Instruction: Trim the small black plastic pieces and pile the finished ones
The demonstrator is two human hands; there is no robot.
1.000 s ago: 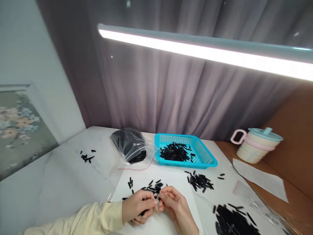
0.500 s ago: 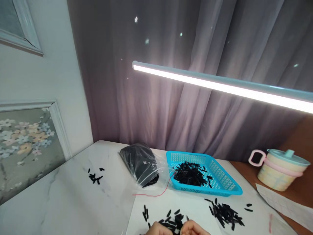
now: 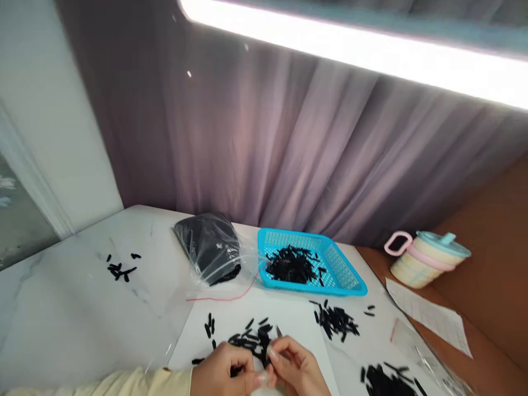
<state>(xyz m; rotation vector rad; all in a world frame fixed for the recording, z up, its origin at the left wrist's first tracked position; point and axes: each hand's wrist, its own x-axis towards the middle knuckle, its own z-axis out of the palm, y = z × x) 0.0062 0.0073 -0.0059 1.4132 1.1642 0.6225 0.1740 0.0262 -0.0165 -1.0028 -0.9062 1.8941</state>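
Nearest, directly in front of the blue basket (image 3: 346, 275), the two hands meet low over a white sheet (image 3: 297, 314). The left hand (image 3: 226, 369), in a pale yellow sleeve (image 3: 159, 382), has its fingers bent inward and its thumb reaching to the other hand's fingertips; whether it pinches anything I cannot tell. The right hand (image 3: 295, 366) has thumb and forefinger drawn together, but what lies between them is hidden. A slim dark tip (image 3: 279, 331) pokes up behind its fingers. The black pieces (image 3: 247, 339) lie scattered on the sheet just beyond the hands, on the basket's near side.

Well forward and right of the basket sits a dense black heap (image 3: 385, 380), cut by the frame edge, with clear plastic bearing a red strip (image 3: 394, 330) beyond it. A smaller black pile (image 3: 336, 320) lies just before the basket on the marble-patterned counter (image 3: 78, 319).

Just left of the basket slumps a clear bag (image 3: 212, 245) of black material, its red edge (image 3: 223, 298) curling toward the basket; farther left lies a little cluster (image 3: 121, 270). Right of the basket are a paper slip (image 3: 429, 316), its faint print too small to read, and a lidded cup (image 3: 427, 258) with a pink handle. Behind the basket hangs a grey-purple curtain (image 3: 264, 137).
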